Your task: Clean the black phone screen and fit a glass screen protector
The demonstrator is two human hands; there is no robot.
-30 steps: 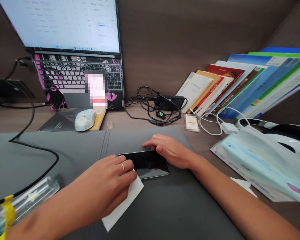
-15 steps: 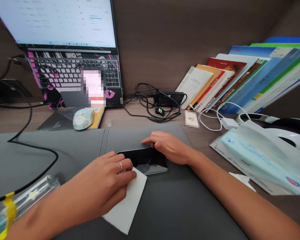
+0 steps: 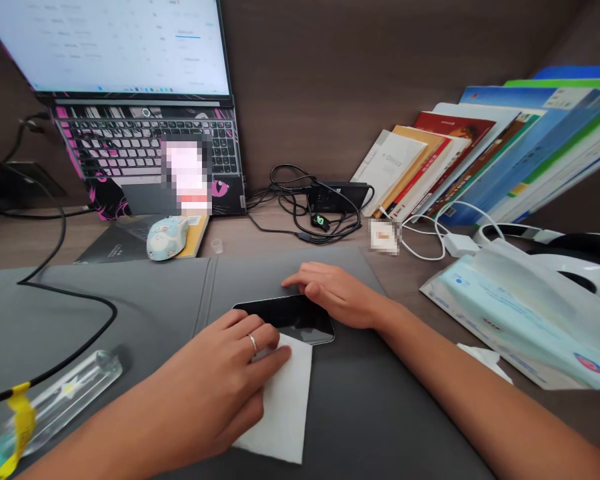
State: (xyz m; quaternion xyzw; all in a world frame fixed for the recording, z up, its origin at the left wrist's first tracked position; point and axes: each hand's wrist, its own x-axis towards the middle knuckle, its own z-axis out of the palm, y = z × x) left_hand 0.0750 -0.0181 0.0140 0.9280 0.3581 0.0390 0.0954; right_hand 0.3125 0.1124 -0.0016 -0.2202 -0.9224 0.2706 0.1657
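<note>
A black phone (image 3: 295, 317) lies screen up on a grey desk mat (image 3: 380, 413). My left hand (image 3: 225, 373), with a ring on one finger, presses a white wipe (image 3: 285, 407) against the phone's near left part, fingers together on the wipe. My right hand (image 3: 335, 293) grips the phone's right end, fingers curled over its far edge and thumb at the side. The wipe covers the phone's lower left corner.
An open laptop (image 3: 145, 140) stands at the back left with a mouse (image 3: 167, 237) in front. A charger with tangled cables (image 3: 330, 197) and leaning books (image 3: 480, 160) are behind. A pack of masks (image 3: 520, 313) lies right; a clear tube (image 3: 65, 400) and black cable (image 3: 70, 293) left.
My left hand has slid the wipe to the right along the phone's near edge, so more of the screen is covered. My right hand has stayed on the phone's right end.
</note>
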